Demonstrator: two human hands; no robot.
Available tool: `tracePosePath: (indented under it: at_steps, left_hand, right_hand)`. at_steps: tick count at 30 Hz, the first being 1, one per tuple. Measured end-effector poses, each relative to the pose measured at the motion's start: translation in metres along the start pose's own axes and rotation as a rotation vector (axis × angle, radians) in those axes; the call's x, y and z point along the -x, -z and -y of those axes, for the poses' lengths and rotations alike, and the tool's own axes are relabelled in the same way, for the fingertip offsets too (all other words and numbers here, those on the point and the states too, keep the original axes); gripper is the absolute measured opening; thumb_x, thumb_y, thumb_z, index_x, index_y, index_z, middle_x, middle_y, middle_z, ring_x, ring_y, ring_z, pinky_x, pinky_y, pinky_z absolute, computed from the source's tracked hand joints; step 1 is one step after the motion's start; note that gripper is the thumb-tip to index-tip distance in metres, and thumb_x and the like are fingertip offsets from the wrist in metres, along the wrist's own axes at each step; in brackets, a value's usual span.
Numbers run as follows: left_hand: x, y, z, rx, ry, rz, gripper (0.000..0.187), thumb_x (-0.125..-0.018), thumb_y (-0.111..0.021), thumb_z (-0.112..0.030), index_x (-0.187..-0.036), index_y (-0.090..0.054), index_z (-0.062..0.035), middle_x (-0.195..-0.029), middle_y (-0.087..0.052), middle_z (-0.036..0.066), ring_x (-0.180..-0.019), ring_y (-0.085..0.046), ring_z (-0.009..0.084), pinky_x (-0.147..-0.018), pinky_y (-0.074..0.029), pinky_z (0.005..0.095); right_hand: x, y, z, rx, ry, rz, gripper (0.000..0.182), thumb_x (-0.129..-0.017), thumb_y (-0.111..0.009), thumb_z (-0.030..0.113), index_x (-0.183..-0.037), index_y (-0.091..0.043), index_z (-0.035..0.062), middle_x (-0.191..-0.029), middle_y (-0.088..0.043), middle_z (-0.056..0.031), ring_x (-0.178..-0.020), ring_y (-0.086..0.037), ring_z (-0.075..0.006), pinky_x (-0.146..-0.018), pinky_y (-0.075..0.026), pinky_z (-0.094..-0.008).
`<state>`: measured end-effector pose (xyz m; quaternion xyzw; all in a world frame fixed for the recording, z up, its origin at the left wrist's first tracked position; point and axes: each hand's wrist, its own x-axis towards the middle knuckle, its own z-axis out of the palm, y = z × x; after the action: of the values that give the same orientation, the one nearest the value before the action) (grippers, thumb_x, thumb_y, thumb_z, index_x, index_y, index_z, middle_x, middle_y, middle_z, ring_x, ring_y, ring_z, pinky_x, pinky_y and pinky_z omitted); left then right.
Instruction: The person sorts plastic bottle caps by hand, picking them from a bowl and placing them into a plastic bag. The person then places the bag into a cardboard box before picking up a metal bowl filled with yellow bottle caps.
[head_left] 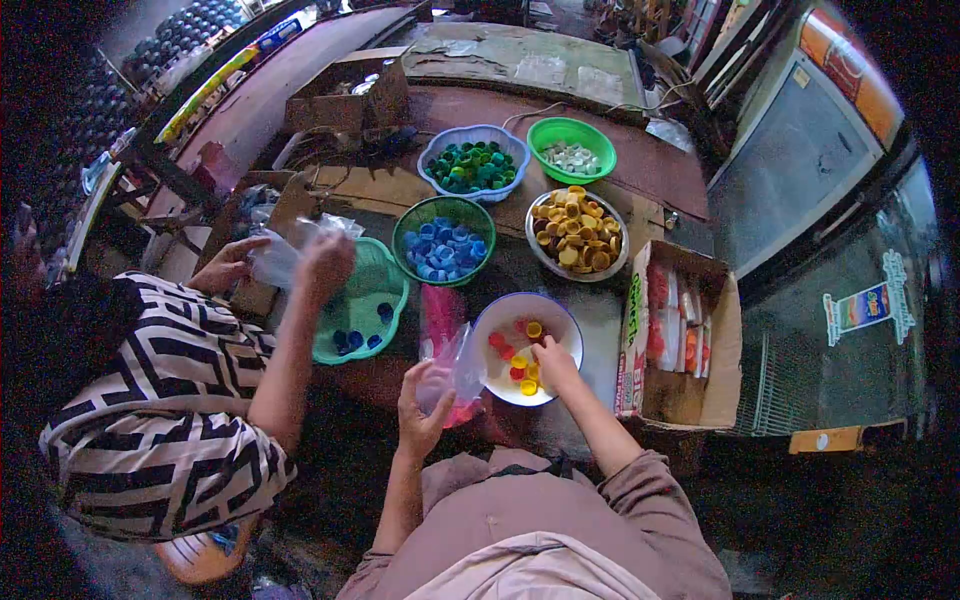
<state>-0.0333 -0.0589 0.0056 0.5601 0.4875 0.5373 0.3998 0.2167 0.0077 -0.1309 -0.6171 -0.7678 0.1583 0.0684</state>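
My left hand [425,408] grips a clear plastic bag [462,370] just left of a white bowl [486,318] with a blue rim. Red and yellow bottle caps [528,386] lie scattered in that bowl. Over its right side reaches my right hand [556,365], its fingers drawn together among the caps. Whatever is between those fingertips is too small to make out. Something pink [440,312] shows beneath the bag and beside the bowl.
Basins of blue caps [443,250], green caps [474,168], yellow-brown caps [577,232] and whitish caps [571,157] stand beyond. A cardboard box [722,375] holding filled bags is at right. At left, a co-worker handles plastic above a green basin [395,262] with dark blue caps.
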Motion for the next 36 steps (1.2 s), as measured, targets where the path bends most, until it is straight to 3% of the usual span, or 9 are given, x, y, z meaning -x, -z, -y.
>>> tracePosePath:
  at_steps: [4, 9, 12, 15, 20, 23, 26, 29, 36]
  left_hand:
    - [-0.004, 0.004, -0.001, -0.231, -0.225, -0.094, 0.049, -0.076, -0.060, -0.011, -0.119, -0.036, -0.0055, -0.109, -0.050, 0.012, -0.093, -0.051, 0.0208, -0.083, -0.040, 0.0339]
    - [-0.014, 0.009, -0.019, -0.507, -0.441, -0.038, 0.025, -0.074, -0.058, -0.007, -0.098, -0.051, -0.0072, -0.109, -0.048, 0.015, -0.092, -0.051, 0.0264, -0.083, -0.039, 0.0375]
    - [-0.016, 0.009, -0.020, -0.544, -0.411, -0.045, 0.014, -0.073, -0.059, -0.003, -0.086, -0.054, -0.0055, -0.106, -0.046, 0.014, -0.084, -0.051, 0.0230, -0.071, -0.044, 0.0315]
    - [-0.016, 0.006, -0.026, -0.549, -0.395, -0.114, 0.012, -0.069, -0.060, -0.003, -0.080, -0.055, -0.0061, -0.101, -0.046, 0.011, -0.079, -0.047, 0.0219, -0.068, -0.041, 0.0315]
    - [-0.014, 0.016, -0.027, -0.732, -0.430, -0.098, 0.015, -0.063, -0.061, -0.005, -0.076, -0.057, -0.0103, -0.099, -0.047, 0.008, -0.085, -0.043, 0.0231, -0.072, -0.036, 0.0319]
    - [-0.017, 0.021, -0.031, -0.762, -0.435, -0.077, 0.014, -0.063, -0.061, -0.006, -0.075, -0.057, -0.0113, -0.097, -0.049, 0.007, -0.086, -0.043, 0.0235, -0.073, -0.035, 0.0324]
    - [-0.018, 0.024, -0.035, -0.739, -0.414, -0.042, 0.013, -0.063, -0.060, -0.007, -0.075, -0.057, -0.0109, -0.096, -0.051, 0.006, -0.087, -0.043, 0.0235, -0.075, -0.035, 0.0334]
    - [-0.022, 0.024, -0.038, -0.706, -0.422, 0.007, 0.013, -0.063, -0.060, -0.006, -0.075, -0.057, -0.0099, -0.093, -0.054, 0.005, -0.087, -0.046, 0.0231, -0.075, -0.035, 0.0337]
    - [-0.036, 0.026, -0.039, -0.683, -0.398, 0.056, 0.015, -0.065, -0.060, -0.004, -0.078, -0.056, -0.0093, -0.085, -0.056, 0.003, -0.081, -0.049, 0.0226, -0.073, -0.036, 0.0332]
  right_hand:
    - [0.003, 0.007, 0.000, -0.086, -0.056, 0.018, 0.029, -0.066, -0.058, 0.006, -0.094, -0.052, 0.0096, -0.092, -0.047, -0.0146, -0.077, -0.054, -0.0346, -0.064, -0.047, -0.0422]
    - [0.005, 0.011, -0.010, -0.189, -0.013, -0.053, 0.028, -0.065, -0.060, 0.004, -0.091, -0.052, 0.0082, -0.090, -0.049, -0.0148, -0.078, -0.055, -0.0346, -0.066, -0.047, -0.0415]
    - [0.003, 0.018, -0.011, -0.203, -0.023, -0.046, 0.028, -0.065, -0.060, 0.004, -0.092, -0.052, 0.0081, -0.089, -0.049, -0.0148, -0.079, -0.055, -0.0340, -0.067, -0.047, -0.0411]
    - [0.002, 0.023, -0.007, -0.120, -0.047, 0.003, 0.025, -0.067, -0.059, 0.005, -0.091, -0.052, 0.0079, -0.088, -0.050, -0.0146, -0.078, -0.055, -0.0335, -0.067, -0.047, -0.0410]
    - [-0.006, 0.021, -0.002, -0.039, 0.027, 0.041, 0.013, -0.075, -0.049, 0.011, -0.087, -0.052, 0.0052, -0.087, -0.050, -0.0167, -0.071, -0.057, -0.0350, -0.060, -0.048, -0.0438]
    - [-0.017, 0.019, 0.000, -0.013, 0.042, 0.053, 0.013, -0.074, -0.051, 0.012, -0.086, -0.054, 0.0065, -0.087, -0.051, -0.0158, -0.075, -0.056, -0.0325, -0.061, -0.047, -0.0423]
    - [-0.033, 0.035, 0.013, 0.140, 0.190, -0.043, 0.022, -0.066, -0.062, 0.018, -0.085, -0.055, 0.0084, -0.087, -0.052, -0.0108, -0.084, -0.052, -0.0281, -0.067, -0.043, -0.0404]
    - [-0.052, 0.034, 0.025, 0.209, 0.150, -0.082, 0.026, -0.063, -0.063, 0.022, -0.084, -0.057, 0.0080, -0.089, -0.054, -0.0101, -0.089, -0.049, -0.0258, -0.074, -0.039, -0.0395]
    - [-0.074, -0.003, 0.017, 0.262, 0.119, -0.095, 0.013, -0.064, -0.061, 0.018, -0.073, -0.062, 0.0087, -0.094, -0.054, -0.0114, -0.094, -0.047, -0.0256, -0.079, -0.036, -0.0395]
